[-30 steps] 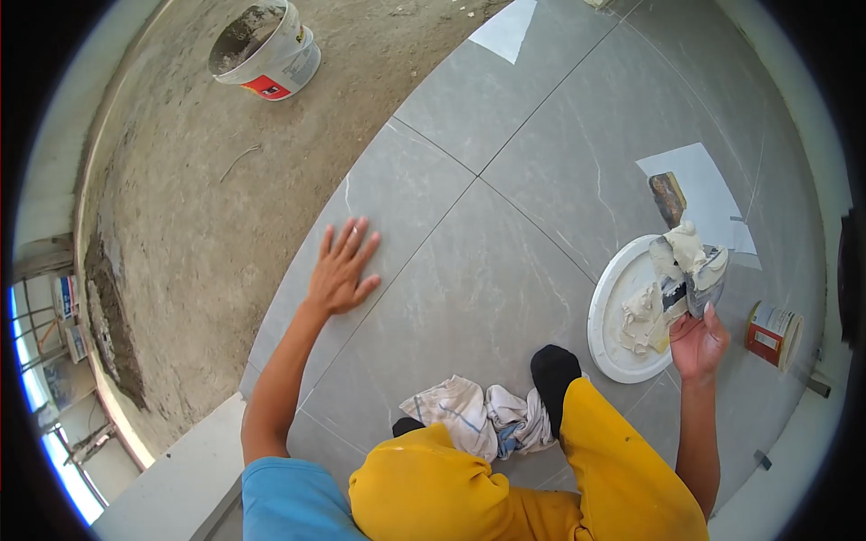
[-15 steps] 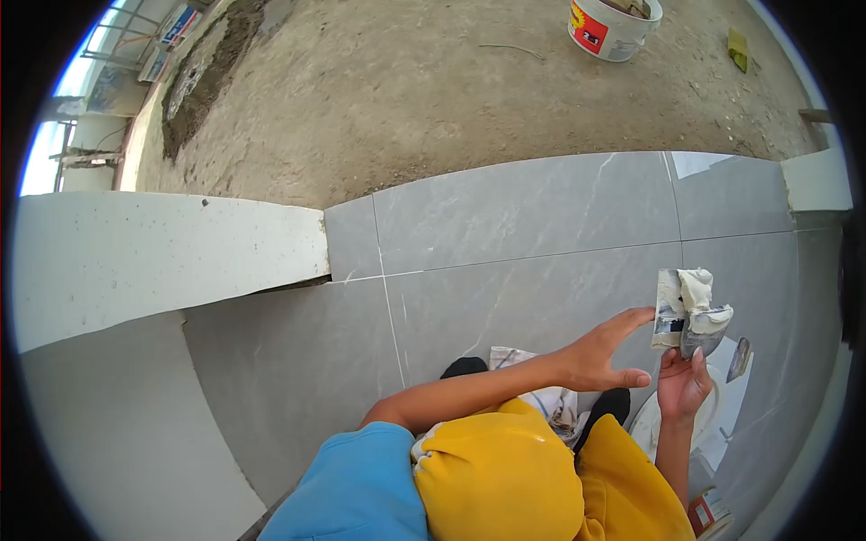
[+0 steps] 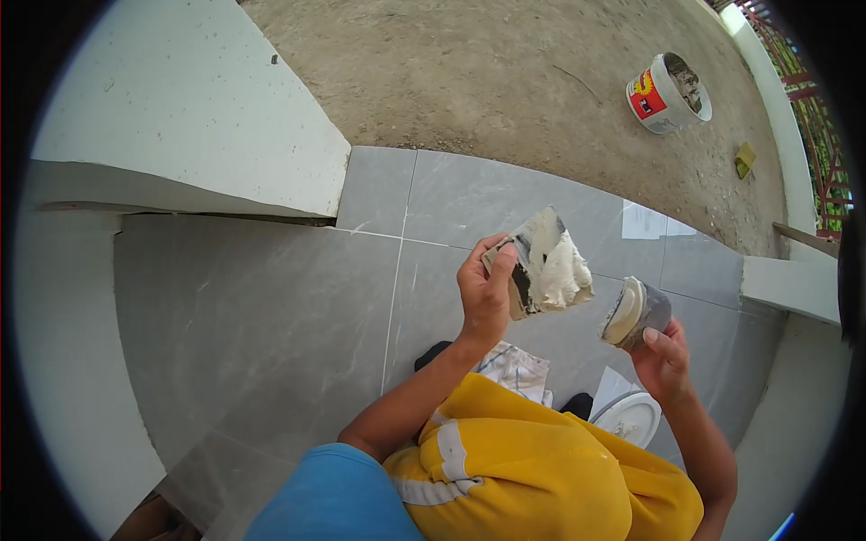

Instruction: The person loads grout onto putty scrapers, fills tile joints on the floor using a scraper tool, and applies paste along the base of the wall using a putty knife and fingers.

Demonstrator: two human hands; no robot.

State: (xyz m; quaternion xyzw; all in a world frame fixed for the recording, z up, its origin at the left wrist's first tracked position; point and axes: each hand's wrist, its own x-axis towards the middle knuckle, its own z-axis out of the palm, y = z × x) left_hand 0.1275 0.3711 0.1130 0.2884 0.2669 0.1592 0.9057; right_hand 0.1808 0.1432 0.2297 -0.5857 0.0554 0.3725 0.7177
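My left hand (image 3: 487, 288) grips a flat, roughly square plate (image 3: 521, 287) by its left edge, thumb on top. A thick heap of off-white putty (image 3: 561, 275) covers much of the plate. To the right, my right hand (image 3: 665, 359) holds a putty scraper (image 3: 651, 316) with a grey blade, tilted, a band of putty along its left edge. The plate and the scraper are a short gap apart, both above the grey tiles (image 3: 298, 307).
A white round lid (image 3: 629, 419) with paste on it lies by my right foot. A patterned cloth (image 3: 514, 368) lies between my feet. White wall ends (image 3: 207, 117) flank the tiles. On the bare ground beyond stands a labelled white bucket (image 3: 663, 104), near a yellow-green scrap (image 3: 745, 160).
My left hand, earlier open beside the plate, now grips it and has moved left. My right hand holds the scraper apart from the plate. The view has turned.
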